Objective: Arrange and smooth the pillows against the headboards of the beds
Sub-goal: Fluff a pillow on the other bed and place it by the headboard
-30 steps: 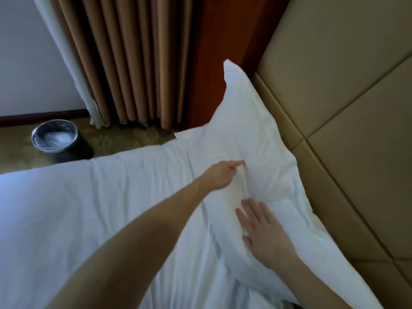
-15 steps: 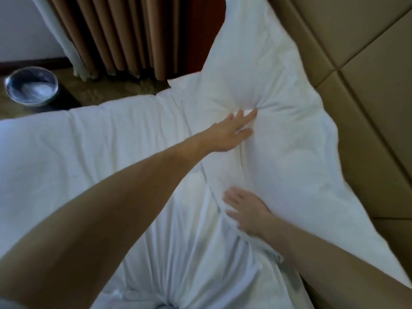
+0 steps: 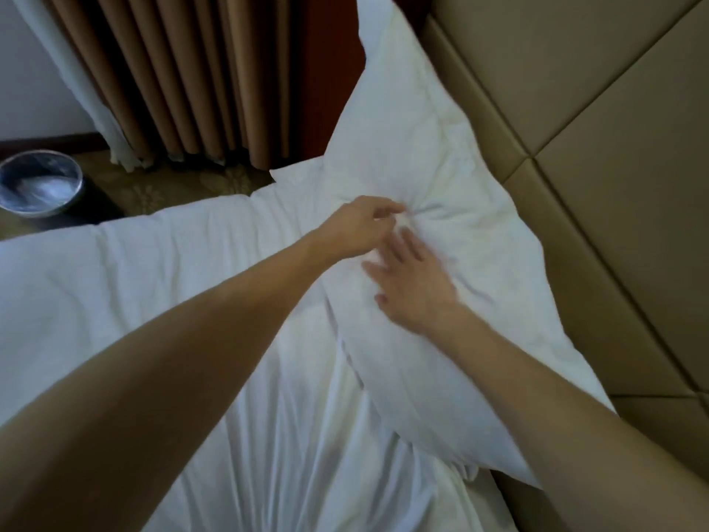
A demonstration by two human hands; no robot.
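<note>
A white pillow (image 3: 460, 178) leans tilted against the tan padded headboard (image 3: 598, 120), its top corner pointing up. My left hand (image 3: 360, 224) is at the pillow's middle, fingertips pinching a fold of the pillowcase where creases gather. My right hand (image 3: 410, 286) lies flat on the pillow just below it, fingers spread and slightly blurred. Both bare forearms reach in from the bottom edge over the bed.
A white duvet (image 3: 161, 286) covers the bed to the left. Beyond it are brown curtains (image 3: 184, 71), a patterned carpet strip and a round metal bin (image 3: 38, 186) with a clear liner at the far left.
My left hand went from lying flat on the pillow to pinching its fabric. My right hand slid up the pillow, close under the left. The pillow's middle now shows a puckered dent.
</note>
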